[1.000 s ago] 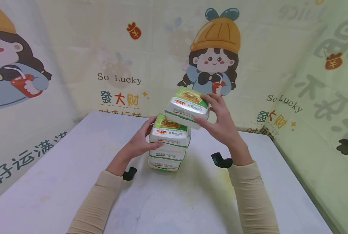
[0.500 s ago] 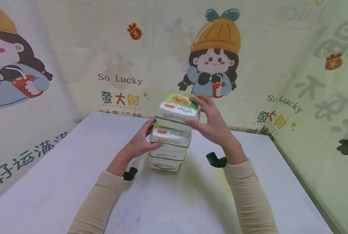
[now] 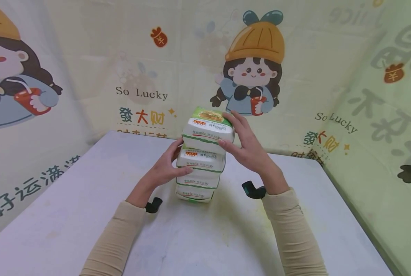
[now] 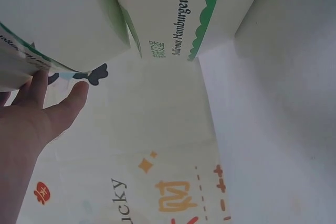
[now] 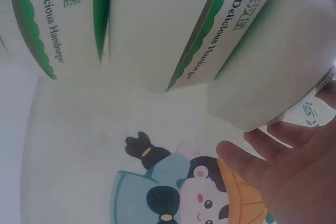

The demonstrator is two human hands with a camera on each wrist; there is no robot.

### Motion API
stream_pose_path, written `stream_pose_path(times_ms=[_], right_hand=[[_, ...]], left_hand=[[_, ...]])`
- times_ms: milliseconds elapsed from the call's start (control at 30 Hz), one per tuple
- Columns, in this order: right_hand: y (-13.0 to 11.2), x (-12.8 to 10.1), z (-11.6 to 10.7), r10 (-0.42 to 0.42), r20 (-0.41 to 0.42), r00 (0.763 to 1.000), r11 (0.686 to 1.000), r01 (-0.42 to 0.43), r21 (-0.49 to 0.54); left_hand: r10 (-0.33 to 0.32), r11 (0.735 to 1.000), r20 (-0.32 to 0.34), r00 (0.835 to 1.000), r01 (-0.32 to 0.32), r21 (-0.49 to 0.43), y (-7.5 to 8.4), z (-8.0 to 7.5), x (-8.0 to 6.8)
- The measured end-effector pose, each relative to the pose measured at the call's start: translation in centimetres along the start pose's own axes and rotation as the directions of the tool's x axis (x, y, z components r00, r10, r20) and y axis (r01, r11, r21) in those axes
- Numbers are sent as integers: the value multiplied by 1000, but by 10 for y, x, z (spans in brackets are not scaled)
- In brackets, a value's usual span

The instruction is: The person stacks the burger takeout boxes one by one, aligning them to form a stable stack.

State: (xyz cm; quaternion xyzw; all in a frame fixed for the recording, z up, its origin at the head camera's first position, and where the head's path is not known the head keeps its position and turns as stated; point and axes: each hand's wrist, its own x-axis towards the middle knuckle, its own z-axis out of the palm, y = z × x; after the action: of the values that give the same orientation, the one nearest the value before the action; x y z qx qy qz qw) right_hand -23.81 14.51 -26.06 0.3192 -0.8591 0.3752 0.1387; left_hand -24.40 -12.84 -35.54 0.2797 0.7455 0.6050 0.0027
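White-and-green hamburger boxes stand in a slightly leaning stack on the table. On top is a hamburger box (image 3: 209, 132) with a burger picture on its lid. My right hand (image 3: 248, 147) holds it at the right side, thumb on the front and fingers at the far corner. Directly underneath, another hamburger box (image 3: 205, 161) is held by my left hand (image 3: 162, 168), its thumb across the front and its fingers at the left side. Lower hamburger boxes (image 3: 196, 182) bear these two. The right wrist view shows printed box sides (image 5: 231, 30) beside my right fingers (image 5: 247, 161).
The white table (image 3: 105, 230) runs up to a cartoon-printed cloth (image 3: 188, 57) at the back and sides. Each wrist carries a black camera mount (image 3: 253, 189), close to the stack.
My right hand has brought the top box left and down onto the stack, and it has become more level. My left hand stays at the same box.
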Motion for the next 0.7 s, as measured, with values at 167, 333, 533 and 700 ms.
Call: stream_pose_path(times_ms=[167, 333, 533, 700], right_hand=[[1, 1, 1, -2, -9, 1000, 1000, 2, -11], [1, -1, 1, 4, -7, 1000, 1000, -4, 1], [1, -2, 2, -11, 1, 1000, 1000, 11, 11], [1, -4, 3, -3, 6, 1000, 1000, 2, 13]], left_hand=[[-7, 1000, -2, 1000, 7, -20, 1, 0, 0], [12, 999, -4, 1000, -12, -33, -1, -2, 1], [5, 999, -1, 1000, -5, -34, 0, -2, 1], [-2, 999, -6, 1000, 2, -33, 2, -1, 0]])
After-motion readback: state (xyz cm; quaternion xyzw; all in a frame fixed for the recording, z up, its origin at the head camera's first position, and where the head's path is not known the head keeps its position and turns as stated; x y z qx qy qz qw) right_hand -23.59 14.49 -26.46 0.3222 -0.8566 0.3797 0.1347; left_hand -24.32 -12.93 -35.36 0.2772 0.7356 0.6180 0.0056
